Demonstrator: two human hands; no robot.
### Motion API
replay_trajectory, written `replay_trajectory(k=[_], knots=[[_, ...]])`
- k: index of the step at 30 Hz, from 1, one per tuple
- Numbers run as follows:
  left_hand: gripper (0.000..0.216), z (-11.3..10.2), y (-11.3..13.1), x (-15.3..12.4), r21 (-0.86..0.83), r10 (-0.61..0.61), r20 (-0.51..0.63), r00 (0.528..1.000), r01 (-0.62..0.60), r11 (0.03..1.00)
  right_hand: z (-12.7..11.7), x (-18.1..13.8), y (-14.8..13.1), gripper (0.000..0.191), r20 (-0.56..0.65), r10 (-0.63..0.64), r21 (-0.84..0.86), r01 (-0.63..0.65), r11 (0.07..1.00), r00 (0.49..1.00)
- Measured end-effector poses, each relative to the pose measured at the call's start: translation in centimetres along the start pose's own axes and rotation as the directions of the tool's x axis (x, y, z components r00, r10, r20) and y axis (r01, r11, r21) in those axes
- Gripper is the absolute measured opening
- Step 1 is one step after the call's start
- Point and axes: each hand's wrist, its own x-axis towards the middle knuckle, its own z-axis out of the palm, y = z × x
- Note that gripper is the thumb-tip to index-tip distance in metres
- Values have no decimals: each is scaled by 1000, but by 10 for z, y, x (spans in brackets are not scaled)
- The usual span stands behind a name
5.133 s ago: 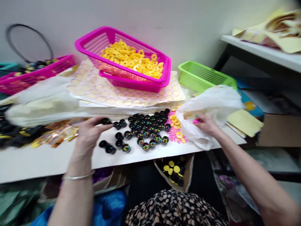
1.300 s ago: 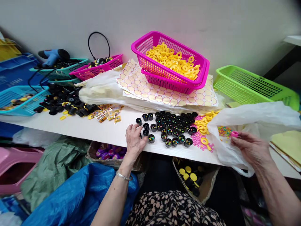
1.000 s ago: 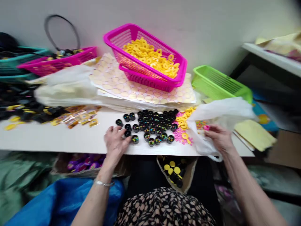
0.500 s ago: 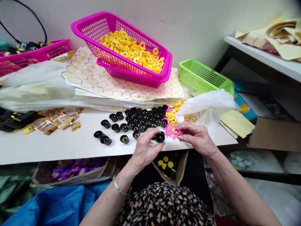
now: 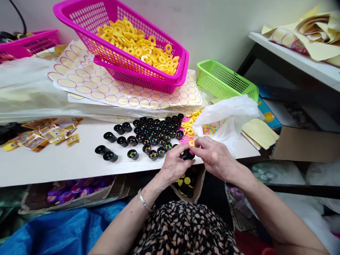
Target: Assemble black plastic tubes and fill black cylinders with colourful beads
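My left hand point(image 5: 176, 163) is closed round a small black plastic cup point(image 5: 187, 156) above the table's front edge. At the cup's mouth, my right hand point(image 5: 216, 156) pinches a small pink piece point(image 5: 191, 152), mostly hidden by the fingers. Left of my hands stand several black cups point(image 5: 132, 154) with coloured beads in them. Just beyond my right hand lie loose pink pieces point(image 5: 184, 140) and yellow rings point(image 5: 189, 130). More coloured beads point(image 5: 209, 129) lie by a crumpled white plastic bag point(image 5: 231, 109).
A pink basket point(image 5: 177, 85) of yellow rings rests on printed sticker sheets point(image 5: 92, 88) at the back. Beside it stands a green basket point(image 5: 225, 94). Small shiny packets point(image 5: 57, 132) lie at left. Below the table are boxes, one with purple items point(image 5: 71, 191).
My hands have come together, and the pink piece has moved from beside the black cup to its mouth. The whole view has shifted slightly.
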Motion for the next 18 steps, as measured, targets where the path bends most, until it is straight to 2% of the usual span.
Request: replay_trajectory(k=[2, 4, 7, 9, 11, 13, 14, 16, 18], knots=[[29, 5, -2, 2, -20, -29, 2, 1000, 29, 999, -2, -2, 2, 33, 3, 7, -28, -7, 1000, 1000], [29, 8, -4, 3, -52, -57, 15, 998, 58, 997, -2, -5, 6, 32, 4, 32, 28, -32, 999, 999], [29, 10, -4, 3, -101, -85, 20, 996, 87, 991, 1, -9, 15, 27, -40, 91, 270, -77, 960, 995], [29, 10, -1, 1, -132, -98, 13, 995, 98, 986, 3, -12, 19, 22, -81, 174, 480, -115, 870, 981], [29, 7, 2, -2, -162, -89, 4, 996, 88, 983, 8, -16, 23, 17, -92, 315, 647, -184, 740, 945], [29, 2, 5, -8, -170, -46, -12, 999, 44, 984, 16, -21, 29, 18, -72, 505, 771, -273, 575, 860], [30, -1, 6, -12, -161, -15, -34, 999, 10, 987, 22, -24, 33, 23, -53, 611, 829, -307, 468, 790], [33, -12, 5, -24, -114, 55, -101, 993, -67, 991, 33, -28, 41, 33, 22, 788, 915, -330, 233, 615], [35, -25, 3, -40, -23, 121, -217, 969, -129, 991, 41, -30, 51, 41, 95, 889, 949, -310, 55, 449]])
